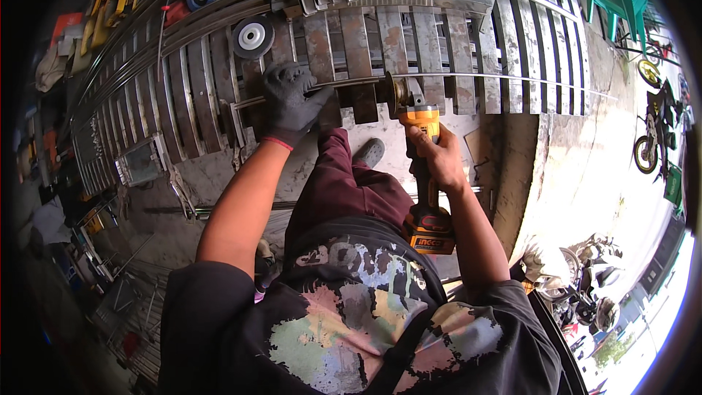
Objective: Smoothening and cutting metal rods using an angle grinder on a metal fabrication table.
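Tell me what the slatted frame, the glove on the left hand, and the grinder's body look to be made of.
Slatted frame: steel by the look, bare grey strips with brown rust patches. Glove on the left hand: dark knit fabric, probably rubber-coated, matte, with a red cuff edge. Angle grinder, held in the bare right hand: moulded plastic housing, orange-yellow and black, slightly glossy; its head seems metal.

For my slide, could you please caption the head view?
Gloved left hand steadies metal slats; bare right hand holds an angle grinder.

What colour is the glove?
Black with a red cuff edge, on the left hand; the head view shows it.
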The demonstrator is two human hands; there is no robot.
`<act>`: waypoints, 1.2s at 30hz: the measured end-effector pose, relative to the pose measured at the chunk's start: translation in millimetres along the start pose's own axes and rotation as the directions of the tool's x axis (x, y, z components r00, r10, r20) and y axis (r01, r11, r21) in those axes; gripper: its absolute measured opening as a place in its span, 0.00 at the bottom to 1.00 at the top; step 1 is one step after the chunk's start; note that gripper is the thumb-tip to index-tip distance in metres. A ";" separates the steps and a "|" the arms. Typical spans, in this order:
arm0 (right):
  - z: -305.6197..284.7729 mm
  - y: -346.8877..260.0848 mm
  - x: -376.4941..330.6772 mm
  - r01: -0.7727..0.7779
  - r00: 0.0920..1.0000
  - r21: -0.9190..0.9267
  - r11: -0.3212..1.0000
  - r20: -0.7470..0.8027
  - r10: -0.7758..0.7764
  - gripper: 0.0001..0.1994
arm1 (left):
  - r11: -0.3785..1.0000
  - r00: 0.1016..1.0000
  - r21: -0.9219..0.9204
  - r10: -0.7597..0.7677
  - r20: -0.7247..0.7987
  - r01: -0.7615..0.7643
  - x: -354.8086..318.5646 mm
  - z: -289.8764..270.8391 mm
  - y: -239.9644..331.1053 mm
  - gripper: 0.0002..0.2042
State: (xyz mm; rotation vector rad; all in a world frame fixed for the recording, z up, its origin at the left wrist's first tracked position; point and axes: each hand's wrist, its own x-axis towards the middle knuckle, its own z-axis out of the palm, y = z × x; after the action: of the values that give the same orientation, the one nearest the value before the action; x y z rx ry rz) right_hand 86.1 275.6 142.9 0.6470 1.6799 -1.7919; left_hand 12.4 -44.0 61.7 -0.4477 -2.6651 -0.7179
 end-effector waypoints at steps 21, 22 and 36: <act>2.0 0.8 5.7 -0.010 1.000 -0.043 0.999 0.001 0.010 0.17 | 0.996 0.983 0.020 0.084 0.163 -0.089 0.2 -3.1 0.0 0.13; 1.4 1.4 6.5 0.000 1.000 -0.077 0.997 -0.005 0.000 0.17 | 0.996 0.982 0.024 0.080 0.172 -0.085 0.3 -3.0 0.0 0.13; 6.3 1.1 7.5 -0.015 1.000 -0.079 0.997 -0.026 0.013 0.17 | 0.998 0.976 0.014 0.059 0.210 -0.063 0.3 -3.8 1.3 0.11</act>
State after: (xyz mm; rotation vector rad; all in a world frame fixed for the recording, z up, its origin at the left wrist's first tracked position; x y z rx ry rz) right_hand 82.0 268.6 137.3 0.6481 1.7494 -1.7048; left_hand 13.6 -44.9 65.5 -0.6285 -2.8364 -0.6565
